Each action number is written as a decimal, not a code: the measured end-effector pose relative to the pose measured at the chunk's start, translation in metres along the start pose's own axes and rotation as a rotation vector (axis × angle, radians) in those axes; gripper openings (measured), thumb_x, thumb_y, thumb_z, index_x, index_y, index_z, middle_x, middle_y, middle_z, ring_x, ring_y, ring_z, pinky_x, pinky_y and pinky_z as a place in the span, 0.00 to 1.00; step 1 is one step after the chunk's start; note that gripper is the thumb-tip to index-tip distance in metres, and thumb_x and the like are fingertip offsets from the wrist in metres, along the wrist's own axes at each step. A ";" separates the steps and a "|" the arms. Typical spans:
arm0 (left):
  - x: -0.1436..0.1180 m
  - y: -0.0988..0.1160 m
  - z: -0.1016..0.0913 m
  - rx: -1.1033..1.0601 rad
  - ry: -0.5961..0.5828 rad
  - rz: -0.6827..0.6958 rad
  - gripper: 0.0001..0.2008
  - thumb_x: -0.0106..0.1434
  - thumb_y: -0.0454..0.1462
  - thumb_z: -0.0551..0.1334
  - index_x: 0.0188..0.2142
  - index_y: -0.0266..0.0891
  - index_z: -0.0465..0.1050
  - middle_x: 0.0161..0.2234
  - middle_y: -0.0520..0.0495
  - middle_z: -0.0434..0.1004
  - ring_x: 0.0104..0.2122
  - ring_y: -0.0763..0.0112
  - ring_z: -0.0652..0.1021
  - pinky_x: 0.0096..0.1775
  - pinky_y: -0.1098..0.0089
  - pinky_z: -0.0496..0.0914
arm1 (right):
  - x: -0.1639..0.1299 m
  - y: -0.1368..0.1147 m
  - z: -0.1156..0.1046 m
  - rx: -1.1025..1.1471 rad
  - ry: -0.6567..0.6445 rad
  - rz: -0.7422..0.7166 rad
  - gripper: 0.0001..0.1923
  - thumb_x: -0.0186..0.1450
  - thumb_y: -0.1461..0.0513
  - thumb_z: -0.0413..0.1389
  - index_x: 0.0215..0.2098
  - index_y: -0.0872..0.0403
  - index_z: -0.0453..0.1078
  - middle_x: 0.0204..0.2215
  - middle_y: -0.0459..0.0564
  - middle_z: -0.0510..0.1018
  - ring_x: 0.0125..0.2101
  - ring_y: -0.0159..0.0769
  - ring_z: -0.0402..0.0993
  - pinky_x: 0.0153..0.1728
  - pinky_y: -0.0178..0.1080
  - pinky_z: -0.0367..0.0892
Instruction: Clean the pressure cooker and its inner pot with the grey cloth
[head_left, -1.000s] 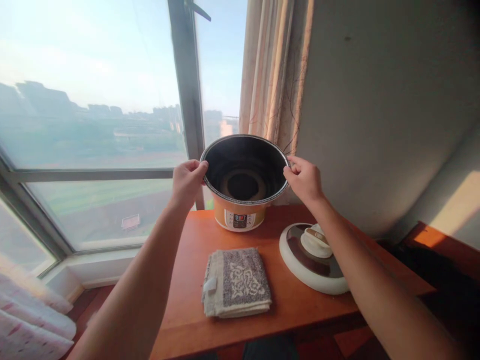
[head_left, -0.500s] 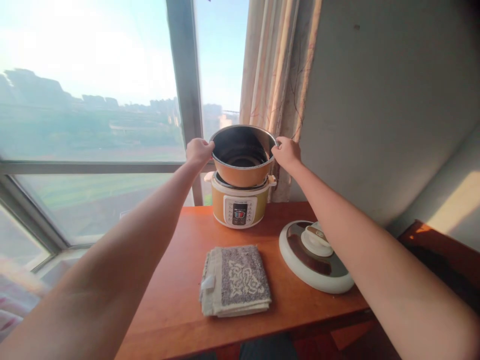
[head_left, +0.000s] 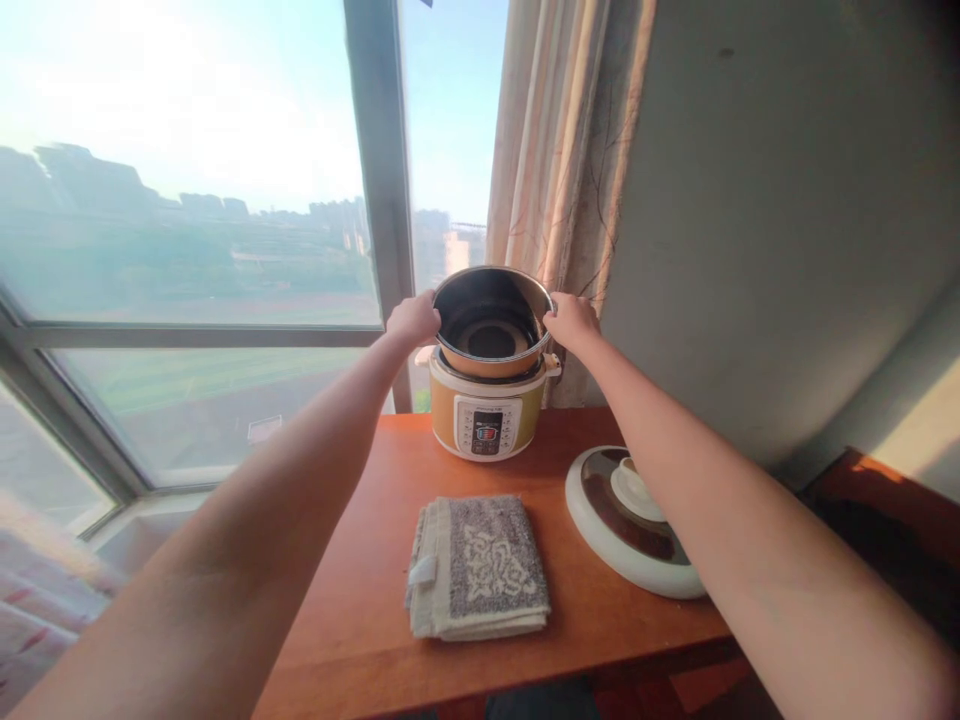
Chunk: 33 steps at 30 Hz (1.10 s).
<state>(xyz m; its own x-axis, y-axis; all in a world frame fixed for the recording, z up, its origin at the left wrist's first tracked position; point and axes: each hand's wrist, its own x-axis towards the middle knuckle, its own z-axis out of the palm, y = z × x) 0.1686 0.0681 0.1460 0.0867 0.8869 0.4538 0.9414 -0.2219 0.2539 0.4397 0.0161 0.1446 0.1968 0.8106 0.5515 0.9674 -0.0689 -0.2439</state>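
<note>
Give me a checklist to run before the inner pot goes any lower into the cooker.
1. Both hands on the rim: left hand and right hand grip opposite sides of the inner pot. Ok.
2. Pot over the cooker base: centred, partly inside. Ok.
3. Pot level: tilted slightly toward the camera. Not ok.
4. Pot empty: dark, bare inside. Ok.
5. Cooker cavity clear: hidden by the pot. Cannot tell.
6. Lid and folded towel out of the way, on the table. Ok.
</note>
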 end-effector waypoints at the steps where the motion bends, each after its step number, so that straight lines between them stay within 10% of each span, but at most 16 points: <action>1: -0.001 0.000 0.000 0.005 -0.005 0.001 0.22 0.62 0.37 0.55 0.55 0.40 0.71 0.47 0.33 0.80 0.46 0.46 0.79 0.44 0.56 0.72 | 0.000 0.000 0.000 -0.005 -0.010 0.002 0.17 0.64 0.61 0.53 0.49 0.55 0.76 0.43 0.61 0.81 0.44 0.48 0.75 0.44 0.43 0.69; 33: -0.049 -0.023 0.040 -0.158 -0.181 -0.065 0.13 0.51 0.33 0.62 0.36 0.40 0.82 0.33 0.42 0.83 0.35 0.58 0.81 0.37 0.67 0.73 | -0.046 0.025 0.047 0.026 -0.288 -0.054 0.14 0.60 0.62 0.55 0.40 0.51 0.81 0.38 0.53 0.84 0.42 0.42 0.79 0.39 0.34 0.68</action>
<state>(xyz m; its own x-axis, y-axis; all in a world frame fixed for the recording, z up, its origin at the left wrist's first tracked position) 0.1555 0.0463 0.0836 0.0982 0.9563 0.2753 0.8855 -0.2102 0.4144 0.4477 0.0041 0.0759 0.0882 0.9447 0.3158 0.9701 -0.0095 -0.2425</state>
